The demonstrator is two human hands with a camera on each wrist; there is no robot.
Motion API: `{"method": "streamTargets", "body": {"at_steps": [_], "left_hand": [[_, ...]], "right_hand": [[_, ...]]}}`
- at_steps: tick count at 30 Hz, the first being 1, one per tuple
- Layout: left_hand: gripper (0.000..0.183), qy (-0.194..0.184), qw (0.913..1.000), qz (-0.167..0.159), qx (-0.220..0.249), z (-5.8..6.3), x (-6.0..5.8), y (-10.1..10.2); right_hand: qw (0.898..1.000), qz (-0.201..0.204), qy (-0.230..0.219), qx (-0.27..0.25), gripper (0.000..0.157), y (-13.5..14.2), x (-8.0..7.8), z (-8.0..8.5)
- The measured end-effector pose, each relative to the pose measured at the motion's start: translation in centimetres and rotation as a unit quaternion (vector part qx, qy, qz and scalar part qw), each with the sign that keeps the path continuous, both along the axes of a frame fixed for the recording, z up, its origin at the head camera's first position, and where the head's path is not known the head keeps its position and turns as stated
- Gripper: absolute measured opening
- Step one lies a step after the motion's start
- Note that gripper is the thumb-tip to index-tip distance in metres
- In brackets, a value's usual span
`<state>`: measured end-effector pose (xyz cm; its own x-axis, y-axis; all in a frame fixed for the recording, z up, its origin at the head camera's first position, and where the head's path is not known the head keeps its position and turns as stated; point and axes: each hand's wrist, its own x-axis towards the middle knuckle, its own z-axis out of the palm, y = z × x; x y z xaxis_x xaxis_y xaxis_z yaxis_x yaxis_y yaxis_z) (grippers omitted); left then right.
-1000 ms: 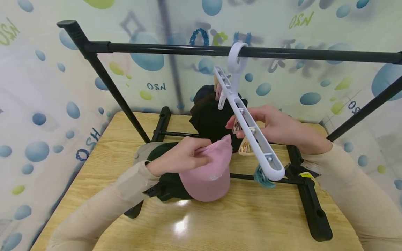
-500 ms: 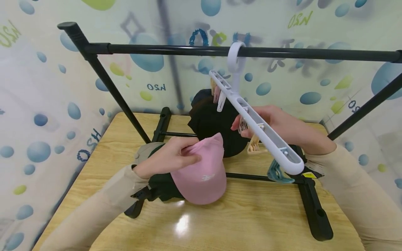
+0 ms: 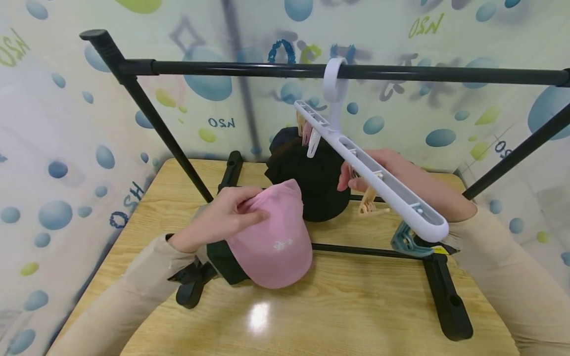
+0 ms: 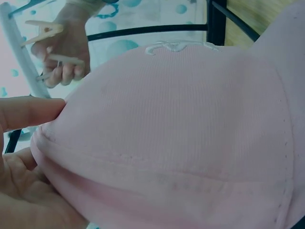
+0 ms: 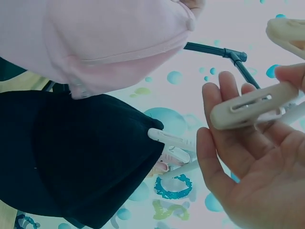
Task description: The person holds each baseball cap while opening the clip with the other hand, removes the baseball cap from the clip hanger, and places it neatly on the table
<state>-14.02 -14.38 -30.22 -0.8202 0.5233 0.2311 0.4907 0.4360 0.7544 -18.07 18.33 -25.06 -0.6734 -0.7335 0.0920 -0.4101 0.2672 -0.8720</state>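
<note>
My left hand (image 3: 224,212) pinches the crown of a pink baseball cap (image 3: 278,247), thumb on one side and fingers on the other. The cap's brim points down toward the table. My right hand (image 3: 392,180) is at the underside of a white clip hanger (image 3: 378,173), holding a pale clothespin (image 5: 257,105) that hangs from it. The hanger partly covers those fingers in the head view. A black cap (image 3: 325,198) hangs from a white clothespin (image 5: 171,139) farther along the hanger, behind the pink cap.
A black rack bar (image 3: 222,68) carries the hanger. Beige (image 3: 368,203) and blue clothespins (image 3: 407,240) hang toward its near end. Dark green (image 3: 229,262) and grey fabric lies on the left of the wooden table (image 3: 311,316). Black rack feet (image 3: 447,301) stand on both sides.
My left hand has carried the pink cap to the left, away from the hanger. The hanger's near end has swung right, and my right hand has shifted slightly right with it.
</note>
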Motion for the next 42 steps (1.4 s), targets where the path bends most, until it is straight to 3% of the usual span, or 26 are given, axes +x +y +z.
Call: {"method": "streamTargets", "body": {"at_steps": [7,13,20,27,36,38,42], "left_hand": [[0.008,-0.029,0.9975,0.046,0.045,0.0,0.1,-1.4],[0.013,-0.034,0.9954,0.070,0.056,-0.2,-0.2,-1.6],[0.007,-0.093,0.9888,0.087,0.078,-1.4,-0.1,-0.7],[0.011,-0.165,0.9724,0.093,0.137,-3.3,-0.2,0.5],[0.016,-0.247,0.9464,0.079,0.192,-4.6,-0.8,0.6],[0.018,-0.252,0.9481,0.082,0.176,-4.8,-0.9,0.2],[0.018,-0.235,0.9631,0.097,0.088,-5.2,-1.0,-0.9]], "right_hand": [[0.999,-0.004,0.039,0.020,0.012,-0.7,-0.2,-0.1],[0.999,-0.011,0.037,0.021,0.015,-0.7,-0.2,-0.2],[0.998,-0.017,0.055,0.038,0.012,-0.9,-0.3,-0.2],[0.998,-0.018,0.050,0.036,0.012,-1.1,-0.3,-0.3],[0.998,-0.020,0.033,0.041,0.012,-1.2,-0.3,-0.3],[0.999,-0.022,0.020,0.037,0.012,-1.2,-0.3,-0.2],[0.998,-0.033,0.024,0.041,0.008,-1.5,-0.2,-0.1]]}}
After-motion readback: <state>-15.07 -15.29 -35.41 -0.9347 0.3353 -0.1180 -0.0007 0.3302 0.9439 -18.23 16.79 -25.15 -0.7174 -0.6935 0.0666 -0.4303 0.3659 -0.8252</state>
